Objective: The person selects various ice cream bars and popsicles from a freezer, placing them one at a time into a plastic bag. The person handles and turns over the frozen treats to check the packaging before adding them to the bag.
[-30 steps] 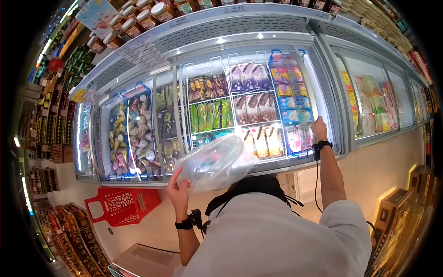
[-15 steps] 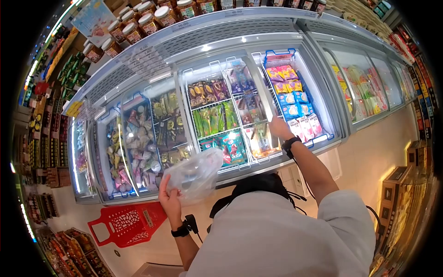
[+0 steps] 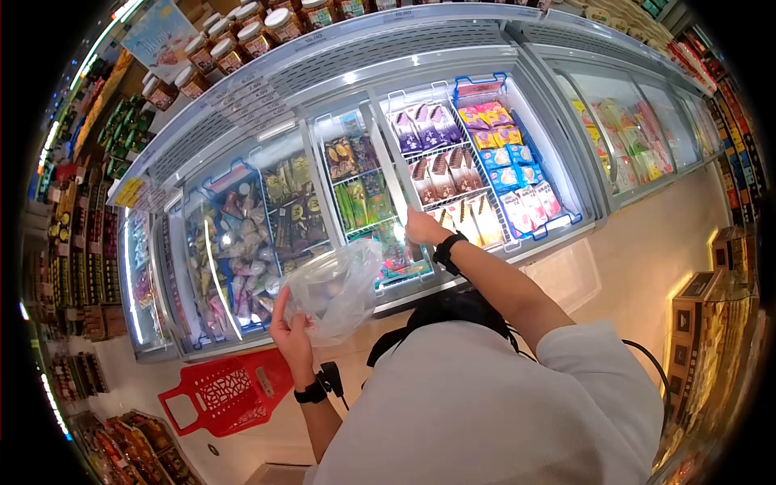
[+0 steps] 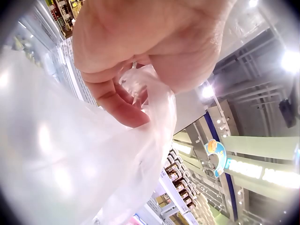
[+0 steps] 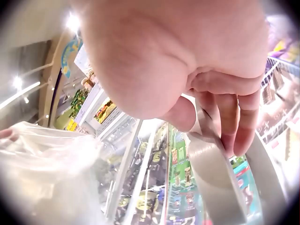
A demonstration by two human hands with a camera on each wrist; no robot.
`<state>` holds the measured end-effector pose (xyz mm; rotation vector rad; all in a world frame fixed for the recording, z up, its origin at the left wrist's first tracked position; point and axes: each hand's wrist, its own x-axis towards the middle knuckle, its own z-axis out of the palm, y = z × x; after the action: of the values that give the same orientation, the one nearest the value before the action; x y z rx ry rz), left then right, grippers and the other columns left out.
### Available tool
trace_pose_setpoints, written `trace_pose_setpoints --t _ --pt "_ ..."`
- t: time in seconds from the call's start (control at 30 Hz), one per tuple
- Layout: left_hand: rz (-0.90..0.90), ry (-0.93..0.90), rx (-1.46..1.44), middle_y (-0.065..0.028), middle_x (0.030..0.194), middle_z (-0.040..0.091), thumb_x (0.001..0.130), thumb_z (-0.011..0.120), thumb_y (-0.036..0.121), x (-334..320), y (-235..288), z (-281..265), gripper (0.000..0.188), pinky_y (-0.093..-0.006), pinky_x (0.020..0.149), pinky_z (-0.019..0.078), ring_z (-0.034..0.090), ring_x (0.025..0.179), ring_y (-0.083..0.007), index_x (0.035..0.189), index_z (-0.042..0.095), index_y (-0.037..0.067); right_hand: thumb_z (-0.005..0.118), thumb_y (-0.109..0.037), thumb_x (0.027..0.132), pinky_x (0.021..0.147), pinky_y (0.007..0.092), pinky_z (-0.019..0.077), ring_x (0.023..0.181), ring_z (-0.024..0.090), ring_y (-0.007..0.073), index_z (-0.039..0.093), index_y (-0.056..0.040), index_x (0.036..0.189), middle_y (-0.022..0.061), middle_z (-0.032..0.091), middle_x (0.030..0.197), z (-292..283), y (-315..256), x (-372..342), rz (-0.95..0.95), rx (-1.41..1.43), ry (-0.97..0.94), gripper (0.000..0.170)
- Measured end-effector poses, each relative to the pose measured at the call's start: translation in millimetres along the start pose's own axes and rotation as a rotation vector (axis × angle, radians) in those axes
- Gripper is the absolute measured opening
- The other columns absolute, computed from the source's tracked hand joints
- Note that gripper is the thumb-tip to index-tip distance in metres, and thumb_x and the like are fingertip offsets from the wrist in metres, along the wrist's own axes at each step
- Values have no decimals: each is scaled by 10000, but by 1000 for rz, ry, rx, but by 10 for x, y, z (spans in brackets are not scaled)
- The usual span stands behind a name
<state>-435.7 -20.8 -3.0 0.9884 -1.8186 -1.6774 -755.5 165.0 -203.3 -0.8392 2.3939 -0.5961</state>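
My left hand (image 3: pixel 293 339) holds a clear plastic bag (image 3: pixel 343 283) in front of the freezer. In the left wrist view its fingers curl into the gathered bag (image 4: pixel 108 154), which hangs loose and wide. My right hand (image 3: pixel 424 229) is on the grey edge strip of a sliding glass lid (image 3: pixel 390 170). The right wrist view shows thumb and fingers wrapped round that lid's grip strip (image 5: pixel 213 173). Under the glass lie green packs (image 3: pixel 356 204) and teal packs. Right of the strip, purple ice cream packs (image 3: pixel 424 128), brown packs (image 3: pixel 443 174) and blue packs (image 3: pixel 509 166) lie uncovered in wire baskets.
The chest freezer (image 3: pixel 558 246) runs across the view, with another glass-topped freezer (image 3: pixel 638 153) at the right. A red plastic basket (image 3: pixel 230 396) is on the floor at the left. Lidded jars (image 3: pixel 259 40) line the shelf above. Stacked boxes (image 3: pixel 687 311) stand on the right.
My right hand has slid the glass lid leftward, from the freezer's right end to past the middle, uncovering the right-hand baskets. The left hand and bag have moved slightly left and down.
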Motion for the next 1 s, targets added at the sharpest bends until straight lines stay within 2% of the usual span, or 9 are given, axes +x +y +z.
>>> trace_pose_setpoints --t 0.1,0.2,0.3,0.43,0.47,0.57,0.77,0.8,1.0 --pt "-25 -85 -14 -100 1396 556 855 516 -78 33 68 164 543 -234 642 524 612 801 -99 1388 554 18 584 -238 897 898 483 514 1049 633 469 474 73 1286 339 641 1122 -86 -190 -246 30 163 -99 511" --pt "51 -159 -16 -104 1422 519 860 568 -78 58 192 416 538 -234 635 534 616 812 -105 1389 550 16 616 -307 933 906 417 515 1054 659 354 579 -2 1166 215 680 1127 -96 16 -317 -179 205 -44 386" --pt "131 -219 -12 -116 1434 491 849 617 -86 53 405 720 558 -228 622 542 610 819 -102 1394 543 12 628 -338 966 935 364 492 1044 637 219 631 -35 1049 92 678 1085 -576 -171 -660 -113 619 63 313" --pt "176 -309 -61 -124 1431 502 850 649 -62 -44 766 1165 584 -229 586 515 603 773 -78 1416 516 -7 690 -353 925 1033 432 426 1334 482 357 691 -107 1023 192 594 1309 -1175 -472 -1146 -468 553 51 264" --pt "181 -334 -42 -127 1438 495 845 642 -71 -86 860 1255 588 -226 580 514 599 767 -73 1416 514 -11 706 -355 908 1103 469 358 1434 347 407 718 -138 1050 247 458 1468 -1372 -638 -1319 -464 569 -26 260" --pt "207 -381 16 -134 1450 482 832 620 -96 -196 1106 1487 603 -218 559 508 589 747 -61 1419 507 -19 710 -384 895 1148 515 284 1418 330 468 727 -181 1126 307 350 1528 -1321 -572 -1250 -523 492 -100 308" --pt "168 -281 -15 -142 1432 500 812 605 -113 -575 1573 1711 601 -202 564 511 606 802 -64 1399 535 -12 706 -352 899 1061 417 402 1277 526 346 728 -100 1114 207 584 1350 -1297 -476 -1205 -624 516 -261 333" --pt "168 -258 -40 -149 1444 493 805 625 -113 -647 1663 1768 610 -199 577 499 604 790 -61 1400 529 -23 708 -287 900 949 365 477 1087 637 273 712 -49 1104 128 686 1159 -1357 -449 -1227 -641 560 -131 313" --pt "388 -94 455 -115 1464 500 784 657 -109 -656 1799 2164 635 -196 567 444 568 742 -43 1388 565 64 650 -42 858 728 296 502 839 649 173 678 -87 1189 54 689 1058 -2243 149 -1265 -506 526 16 335"
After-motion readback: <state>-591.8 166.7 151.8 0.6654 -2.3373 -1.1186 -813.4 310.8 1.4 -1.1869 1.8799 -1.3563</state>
